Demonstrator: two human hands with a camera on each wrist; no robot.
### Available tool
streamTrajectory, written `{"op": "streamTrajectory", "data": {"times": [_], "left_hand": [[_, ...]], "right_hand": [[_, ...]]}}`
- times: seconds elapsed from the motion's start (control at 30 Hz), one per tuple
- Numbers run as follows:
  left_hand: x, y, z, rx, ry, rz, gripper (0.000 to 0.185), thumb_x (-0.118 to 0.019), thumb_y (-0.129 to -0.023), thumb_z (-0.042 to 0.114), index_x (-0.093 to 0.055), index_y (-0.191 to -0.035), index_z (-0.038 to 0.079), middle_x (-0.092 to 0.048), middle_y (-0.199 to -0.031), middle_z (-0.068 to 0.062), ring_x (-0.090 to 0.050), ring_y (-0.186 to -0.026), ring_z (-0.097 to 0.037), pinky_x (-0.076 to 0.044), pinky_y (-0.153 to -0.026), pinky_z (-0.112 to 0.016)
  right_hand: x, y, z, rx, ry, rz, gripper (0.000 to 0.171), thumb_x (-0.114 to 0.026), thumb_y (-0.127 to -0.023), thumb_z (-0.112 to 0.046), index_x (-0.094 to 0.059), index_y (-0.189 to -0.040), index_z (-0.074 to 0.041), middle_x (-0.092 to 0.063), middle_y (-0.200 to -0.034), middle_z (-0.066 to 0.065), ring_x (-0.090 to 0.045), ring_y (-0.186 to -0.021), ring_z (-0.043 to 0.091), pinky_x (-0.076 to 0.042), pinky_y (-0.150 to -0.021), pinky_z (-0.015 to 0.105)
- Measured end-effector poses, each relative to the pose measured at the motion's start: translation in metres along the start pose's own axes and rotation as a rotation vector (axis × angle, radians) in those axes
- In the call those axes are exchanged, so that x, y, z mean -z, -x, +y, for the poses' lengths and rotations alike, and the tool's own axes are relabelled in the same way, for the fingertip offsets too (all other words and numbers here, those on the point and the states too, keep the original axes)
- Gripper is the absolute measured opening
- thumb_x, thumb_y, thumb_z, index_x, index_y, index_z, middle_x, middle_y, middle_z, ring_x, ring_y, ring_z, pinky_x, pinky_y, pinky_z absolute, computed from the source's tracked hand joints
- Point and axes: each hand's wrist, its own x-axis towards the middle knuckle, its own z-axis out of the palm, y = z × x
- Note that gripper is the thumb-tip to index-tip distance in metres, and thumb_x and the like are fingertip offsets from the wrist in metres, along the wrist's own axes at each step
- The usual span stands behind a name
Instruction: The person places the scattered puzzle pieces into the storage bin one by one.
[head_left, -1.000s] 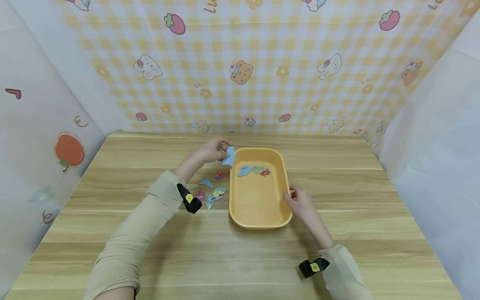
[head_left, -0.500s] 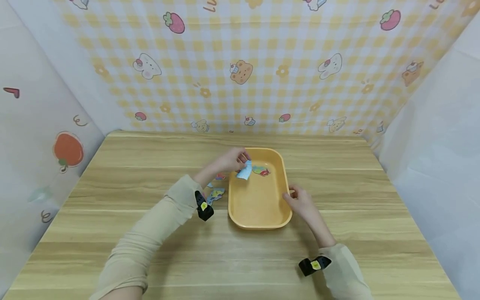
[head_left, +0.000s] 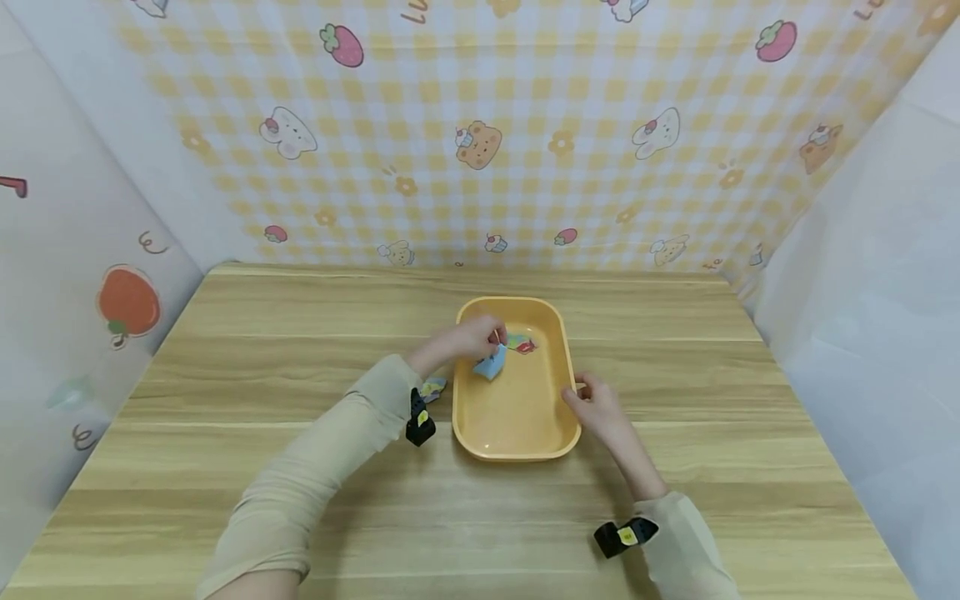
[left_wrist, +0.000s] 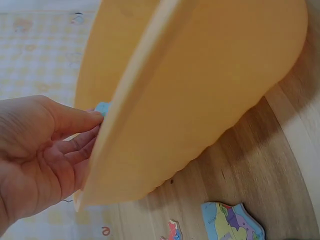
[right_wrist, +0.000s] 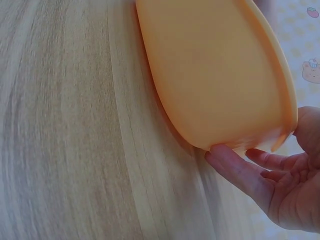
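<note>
My left hand [head_left: 474, 337] reaches over the left rim into the yellow-orange plastic tray [head_left: 517, 457] and pinches a light blue puzzle piece [head_left: 491, 363] between thumb and fingers. In the left wrist view, only a corner of that blue piece [left_wrist: 103, 108] shows past the tray's rim. A green and red puzzle piece [head_left: 522, 343] lies on the tray floor, just right of the left fingers. My right hand [head_left: 600, 410] grips the tray's right side, thumb at the rim. From the right wrist view, its fingers [right_wrist: 235, 167] press against the tray's outer wall.
Left of the tray, a map-printed puzzle piece [left_wrist: 232, 222] lies on the wooden table [head_left: 465, 533], with a small red and blue piece [left_wrist: 174, 230] close by. The left forearm covers part of that area. A checked cloth backdrop [head_left: 525, 183] hangs behind the table.
My left hand has carried the light blue piece rightward over the rim and down into the tray, towards its floor. The right hand has kept its grip on the tray's side.
</note>
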Motion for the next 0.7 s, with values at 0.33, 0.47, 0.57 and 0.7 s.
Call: {"op": "streamTrajectory", "data": {"times": [0.33,0.47,0.57,0.7], "left_hand": [[-0.018,-0.034,-0.032,-0.048,-0.143,-0.064,0.012,-0.053,-0.088,0.002,-0.058,-0.092,0.012,-0.061,-0.089,-0.004,-0.056,-0.077,-0.014,-0.048,-0.063,-0.023],[-0.007,-0.023,-0.014,-0.004,-0.164,-0.109,0.013,-0.054,-0.09,0.002,-0.06,-0.096,0.01,-0.063,-0.098,-0.006,-0.059,-0.089,-0.018,-0.051,-0.073,-0.026],[-0.009,-0.028,-0.022,-0.062,-0.168,-0.092,0.013,-0.054,-0.089,0.002,-0.06,-0.092,0.013,-0.063,-0.093,-0.003,-0.058,-0.084,-0.014,-0.049,-0.069,-0.022],[0.002,-0.011,0.002,-0.03,-0.19,-0.105,0.016,-0.051,-0.088,-0.002,-0.06,-0.095,0.008,-0.064,-0.099,-0.007,-0.058,-0.088,-0.017,-0.049,-0.071,-0.023]], "right_hand": [[-0.001,0.0,0.002,0.015,0.031,0.006,0.035,-0.051,-0.09,-0.012,-0.052,-0.118,0.009,-0.063,-0.08,0.02,-0.055,-0.062,0.015,-0.045,-0.052,0.023],[-0.003,0.0,0.001,0.019,0.022,0.014,0.034,-0.051,-0.09,-0.011,-0.053,-0.116,0.009,-0.063,-0.079,0.02,-0.054,-0.062,0.015,-0.044,-0.051,0.022],[-0.003,0.0,0.0,0.02,0.02,0.019,0.033,-0.051,-0.089,-0.01,-0.054,-0.116,0.009,-0.064,-0.079,0.021,-0.055,-0.063,0.015,-0.044,-0.051,0.021],[-0.002,0.001,0.0,0.017,0.02,0.023,0.032,-0.052,-0.09,-0.01,-0.054,-0.115,0.009,-0.064,-0.081,0.022,-0.056,-0.064,0.016,-0.045,-0.052,0.021]]}}
